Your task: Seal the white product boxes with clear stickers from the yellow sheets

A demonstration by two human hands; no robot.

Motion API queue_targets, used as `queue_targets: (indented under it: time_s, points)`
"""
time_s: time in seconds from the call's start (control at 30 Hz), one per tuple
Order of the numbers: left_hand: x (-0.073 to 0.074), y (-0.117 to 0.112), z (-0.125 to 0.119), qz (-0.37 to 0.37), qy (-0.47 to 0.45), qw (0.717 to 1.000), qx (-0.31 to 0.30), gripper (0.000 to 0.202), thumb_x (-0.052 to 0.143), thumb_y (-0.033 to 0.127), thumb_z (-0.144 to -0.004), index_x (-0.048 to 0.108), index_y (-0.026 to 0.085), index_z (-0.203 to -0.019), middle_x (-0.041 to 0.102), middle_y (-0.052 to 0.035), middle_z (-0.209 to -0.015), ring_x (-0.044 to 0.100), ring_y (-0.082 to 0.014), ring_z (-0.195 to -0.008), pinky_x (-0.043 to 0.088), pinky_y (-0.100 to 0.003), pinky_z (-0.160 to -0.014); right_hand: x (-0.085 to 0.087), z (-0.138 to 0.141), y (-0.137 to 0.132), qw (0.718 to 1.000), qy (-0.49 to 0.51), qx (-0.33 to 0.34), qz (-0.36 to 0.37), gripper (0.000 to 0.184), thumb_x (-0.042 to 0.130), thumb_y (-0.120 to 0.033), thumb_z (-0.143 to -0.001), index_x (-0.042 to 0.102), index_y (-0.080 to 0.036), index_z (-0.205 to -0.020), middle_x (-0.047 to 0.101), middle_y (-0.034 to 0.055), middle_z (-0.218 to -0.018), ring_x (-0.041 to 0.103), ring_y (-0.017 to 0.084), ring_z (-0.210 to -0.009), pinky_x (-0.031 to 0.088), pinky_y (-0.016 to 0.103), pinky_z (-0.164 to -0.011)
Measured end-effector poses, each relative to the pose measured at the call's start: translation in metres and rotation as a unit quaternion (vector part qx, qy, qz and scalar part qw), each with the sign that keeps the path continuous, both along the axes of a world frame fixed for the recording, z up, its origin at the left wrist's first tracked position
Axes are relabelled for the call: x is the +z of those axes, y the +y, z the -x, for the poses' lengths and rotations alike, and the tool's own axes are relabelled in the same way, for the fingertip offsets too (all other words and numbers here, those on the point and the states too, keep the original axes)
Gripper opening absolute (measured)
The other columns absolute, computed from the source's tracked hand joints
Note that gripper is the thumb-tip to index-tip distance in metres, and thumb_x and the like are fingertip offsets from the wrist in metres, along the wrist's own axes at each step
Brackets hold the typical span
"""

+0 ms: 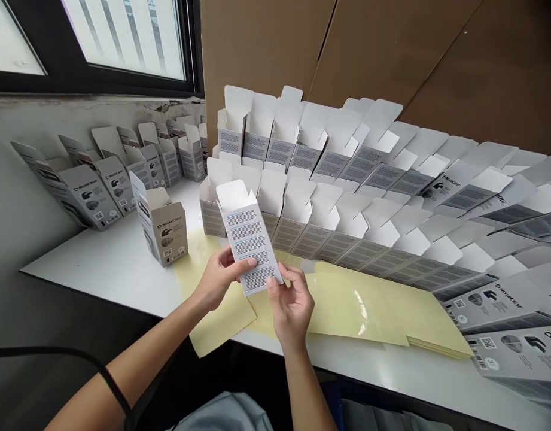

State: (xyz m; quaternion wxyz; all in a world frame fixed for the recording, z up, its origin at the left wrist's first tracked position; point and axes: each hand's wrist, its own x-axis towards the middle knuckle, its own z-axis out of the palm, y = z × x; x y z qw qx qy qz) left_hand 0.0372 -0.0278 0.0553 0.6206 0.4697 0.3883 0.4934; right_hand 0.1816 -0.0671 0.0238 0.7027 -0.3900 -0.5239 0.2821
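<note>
The left hand [221, 275] and right hand [293, 305], both bare, hold one white carton [248, 239] tilted up above the table. The left hand wraps the carton's left edge, and the right hand pinches its lower right corner. Text panel faces up, top flaps open. Directly under the hands is one stack of pale yellow glossy sheets [360, 311], fanned out to the left. One closed grey-printed carton [163, 224] stands just left of the hands, beside the sheets. Two more cartons [495, 323] lie at the lower right, printed sides up. Two long rows of open cartons [329, 185] stand across the middle and run out of frame right, too tightly packed for an exact count, flaps up. About eight more cartons [122, 173] lean along the wall on the left, overlapping, count uncertain. All of this sits on a white table [82, 269]. Beyond it are a stained grey wall [28, 161], one dark-framed window [127, 36] and large brown cardboard sheets [374, 48].
</note>
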Motion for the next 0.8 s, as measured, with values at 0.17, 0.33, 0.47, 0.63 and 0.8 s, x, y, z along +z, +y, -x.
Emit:
queue_targets:
  time_s: [0.17,0.33,0.47,0.63,0.8]
  points:
    - [-0.001,0.003,-0.001,-0.006,-0.002,1.000,0.003,0.044,0.079,0.044,-0.074,0.066,0.020,-0.108,0.072,-0.0100,-0.111,0.068,-0.0309,-0.100,0.054,-0.040,-0.076,-0.004,-0.001,0.002,0.999,-0.014,0.033,-0.011,0.040,0.073,-0.018,-0.081,0.061,-0.027,-0.118,0.055,0.0067,-0.112,0.063,0.022,-0.103,0.059,0.037,-0.082]
    - [0.014,0.006,0.008,-0.053,0.000,0.999,-0.001,0.046,0.080,0.040,-0.075,0.064,0.022,-0.113,0.071,-0.0091,-0.117,0.066,-0.0305,-0.108,0.055,-0.042,-0.086,0.015,-0.011,0.011,0.995,-0.086,0.042,-0.007,0.022,0.065,-0.021,-0.088,0.064,-0.026,-0.110,0.062,0.0078,-0.110,0.064,0.023,-0.105,0.058,0.039,-0.084]
    - [0.062,0.016,0.025,-0.131,0.026,0.991,0.000,0.055,0.082,0.034,-0.072,0.059,0.025,-0.121,0.069,-0.0071,-0.120,0.064,-0.0303,-0.113,0.055,-0.043,-0.090,0.075,-0.015,0.032,0.977,-0.207,0.023,-0.034,0.019,0.067,-0.026,-0.088,0.066,-0.023,-0.106,0.068,0.0076,-0.105,0.064,0.021,-0.094,0.055,0.036,-0.077]
    - [0.150,0.063,0.061,-0.278,0.114,0.947,0.111,0.060,0.085,0.028,-0.066,0.059,0.023,-0.119,0.066,-0.0075,-0.123,0.063,-0.0305,-0.113,0.053,-0.048,-0.096,0.162,-0.005,0.090,0.958,-0.271,0.047,-0.082,0.021,0.065,-0.032,-0.088,0.066,-0.021,-0.105,0.070,0.0062,-0.107,0.066,0.020,-0.093,0.055,0.035,-0.079]
    - [0.190,0.138,0.106,-0.280,0.217,0.894,0.274,0.069,0.088,0.025,-0.053,0.058,0.021,-0.115,0.065,-0.0076,-0.120,0.063,-0.0318,-0.107,0.053,-0.052,-0.093,0.181,0.009,0.168,0.935,-0.348,0.002,-0.074,0.017,0.056,-0.018,-0.085,0.068,-0.019,-0.095,0.072,0.0074,-0.102,0.066,0.022,-0.090,0.054,0.037,-0.075]
